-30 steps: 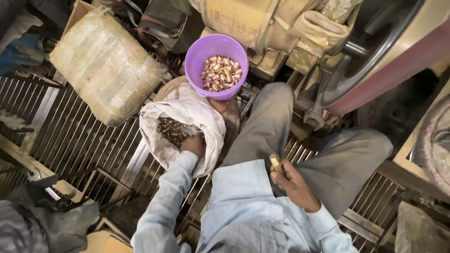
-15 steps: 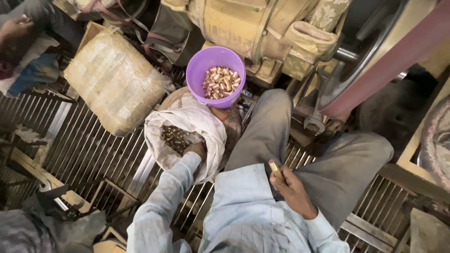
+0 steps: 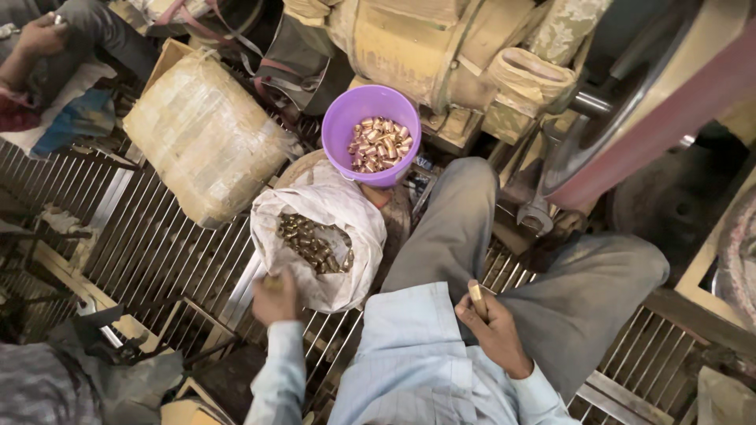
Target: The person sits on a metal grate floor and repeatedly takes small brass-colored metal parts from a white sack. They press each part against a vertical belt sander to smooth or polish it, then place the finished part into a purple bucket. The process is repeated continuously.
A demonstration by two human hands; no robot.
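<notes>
- The left hand [image 3: 275,297] is curled shut at the near rim of the white sack [image 3: 335,228], back of the hand up, knuckles toward the sack; a small brass-coloured piece [image 3: 272,281] shows at its fingertips, so it seems to grip that piece.
- The left forearm, in a pale blue sleeve, runs up from the bottom edge, bent slightly inward.
- The sack lies open on the metal grate [image 3: 150,252] just left of the person's left knee, a heap of dark brass parts [image 3: 313,242] inside.
- The right hand [image 3: 490,327] rests at the lap, against the grey trouser leg, fingers wrapped round an upright brass tube [image 3: 477,298] whose top sticks out above the thumb.
- The right wrist is bent, the sleeve coming in from the lower right.
- A purple bucket [image 3: 346,118] stands just beyond the sack, touching its far edge, half full of shinier brass parts.
- A taped parcel [image 3: 206,135] lies left of the bucket.
- A tan machine housing [image 3: 425,47] and a large wheel [image 3: 630,102] fill the top right.
- Another person's hand [image 3: 41,35] shows at the top left corner, well apart.
</notes>
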